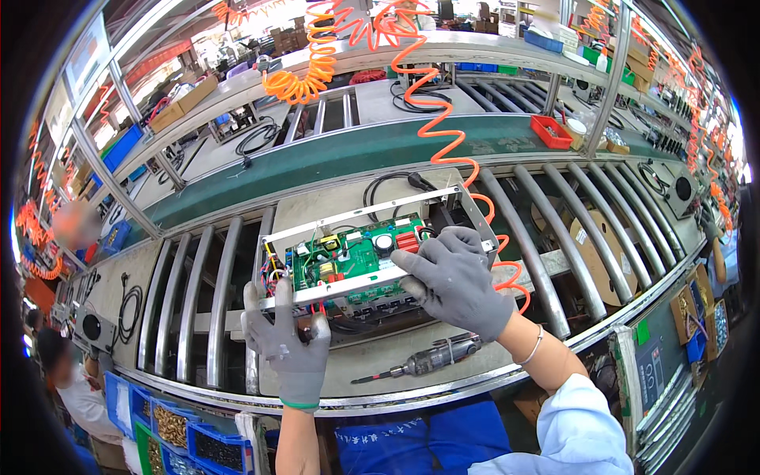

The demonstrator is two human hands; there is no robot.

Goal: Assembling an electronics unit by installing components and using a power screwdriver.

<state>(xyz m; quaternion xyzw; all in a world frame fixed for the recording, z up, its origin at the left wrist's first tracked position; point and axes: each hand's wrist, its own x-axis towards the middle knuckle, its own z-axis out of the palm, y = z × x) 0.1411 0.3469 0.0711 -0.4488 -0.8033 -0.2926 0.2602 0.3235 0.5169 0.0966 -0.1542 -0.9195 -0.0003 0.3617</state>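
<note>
An open metal chassis (356, 283) with a green circuit board (356, 257) inside lies in front of me on a pale board. My left hand (289, 344), in a grey glove, is at its near left corner, fingers spread and the thumb by some red wires. Over the near rail, towards the right end, my gloved right hand (459, 281) closes with its fingers on the inner side and thumb in front. What sits beneath its palm is hidden. A grey powered screwdriver (431, 358) lies on the pale board, nearer to me than the chassis.
Metal rollers (190, 297) flank the board on both sides. An orange coiled hose (443, 142) hangs down behind the chassis. Blue bins of small parts (218, 451) stand at the lower left. A red tray (551, 132) sits beyond the green belt (317, 166).
</note>
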